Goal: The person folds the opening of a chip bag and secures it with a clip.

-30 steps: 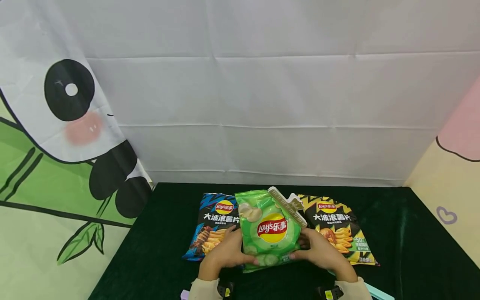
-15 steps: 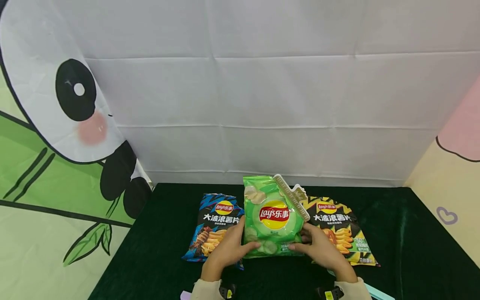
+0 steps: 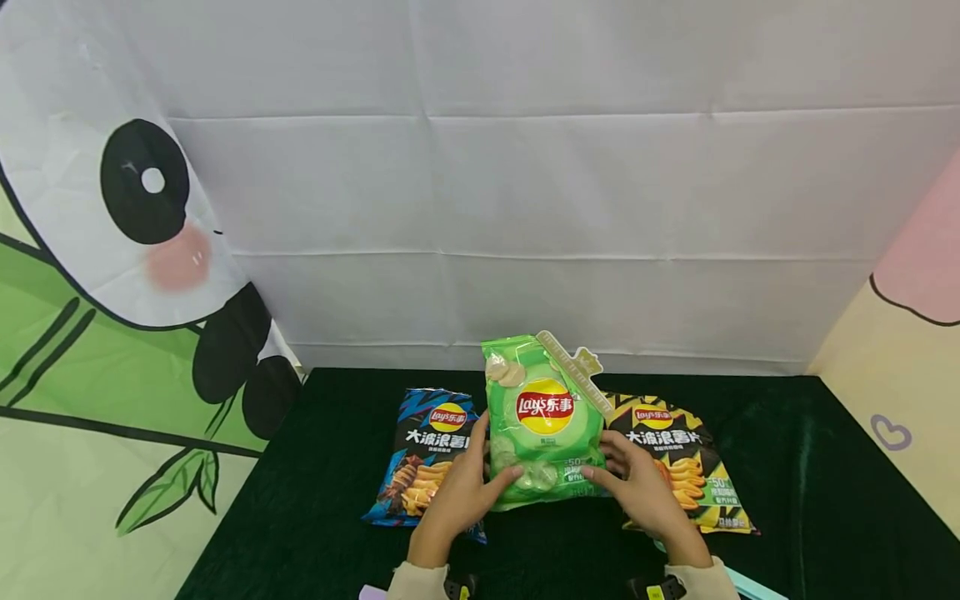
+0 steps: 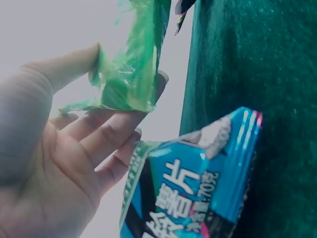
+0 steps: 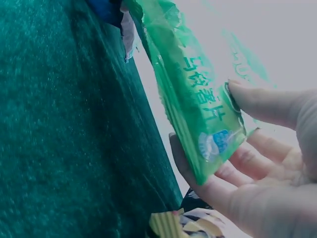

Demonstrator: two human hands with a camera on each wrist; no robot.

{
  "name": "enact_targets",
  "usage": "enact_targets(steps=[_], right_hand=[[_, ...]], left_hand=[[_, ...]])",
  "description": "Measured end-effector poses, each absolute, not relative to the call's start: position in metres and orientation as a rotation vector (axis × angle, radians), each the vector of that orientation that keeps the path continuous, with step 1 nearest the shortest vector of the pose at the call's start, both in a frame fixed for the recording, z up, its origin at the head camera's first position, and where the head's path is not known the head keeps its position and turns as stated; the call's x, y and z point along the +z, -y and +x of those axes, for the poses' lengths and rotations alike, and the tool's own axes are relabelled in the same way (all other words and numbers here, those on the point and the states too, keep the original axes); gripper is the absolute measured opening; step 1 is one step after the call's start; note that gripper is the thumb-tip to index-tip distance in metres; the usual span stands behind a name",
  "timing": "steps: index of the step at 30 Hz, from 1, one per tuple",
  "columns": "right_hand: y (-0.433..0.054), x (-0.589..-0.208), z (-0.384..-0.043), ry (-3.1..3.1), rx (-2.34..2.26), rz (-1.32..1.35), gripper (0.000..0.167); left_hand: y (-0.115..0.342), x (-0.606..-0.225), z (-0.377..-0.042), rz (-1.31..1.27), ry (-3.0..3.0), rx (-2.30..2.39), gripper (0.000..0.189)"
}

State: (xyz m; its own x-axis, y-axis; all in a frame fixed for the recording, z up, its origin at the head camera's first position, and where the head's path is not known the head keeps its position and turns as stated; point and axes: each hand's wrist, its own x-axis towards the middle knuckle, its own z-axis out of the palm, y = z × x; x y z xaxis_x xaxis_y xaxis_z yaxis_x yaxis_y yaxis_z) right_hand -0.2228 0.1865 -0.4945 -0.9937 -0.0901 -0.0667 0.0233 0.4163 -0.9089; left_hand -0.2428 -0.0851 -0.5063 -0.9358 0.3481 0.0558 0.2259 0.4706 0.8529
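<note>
Both hands hold a green bag of Lay's chips (image 3: 534,454) upright between them, its front toward the head camera. A pale bag clip (image 3: 574,372) sits slantwise across the bag's upper right corner. At the bag's lower left, the left hand (image 3: 463,485) has its thumb on the front and fingers behind. The right hand (image 3: 637,481) grips the lower right side likewise. In the left wrist view the left fingers curl behind the green bag (image 4: 130,74); the right wrist view shows the right thumb and fingers pinching its edge (image 5: 198,99).
A blue and black chip bag (image 3: 420,450) lies at the left, partly behind the left hand. Right of centre lies a yellow and black chip bag (image 3: 701,467). A light blue strip (image 3: 753,586) and a lilac object (image 3: 371,592) show at the near edge of the dark green tablecloth (image 3: 795,500).
The green chip bag has risen, moving up and away from the near edge with both hands on it. The blue and yellow bags stay where they were.
</note>
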Motion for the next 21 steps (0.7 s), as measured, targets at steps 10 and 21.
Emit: enact_targets(steps=[10, 21], right_hand=[[-0.1856, -0.4945, -0.2224, -2.446, -1.752, 0.04, 0.056], [-0.1839, -0.4895, -0.2203, -2.425, -1.816, -0.042, 0.062]], left_hand=[[0.0813, -0.5041, -0.2407, 0.464, -2.674, 1.437, 0.091], [0.0814, -0.5046, -0.2423, 0.414, -2.633, 1.45, 0.097]])
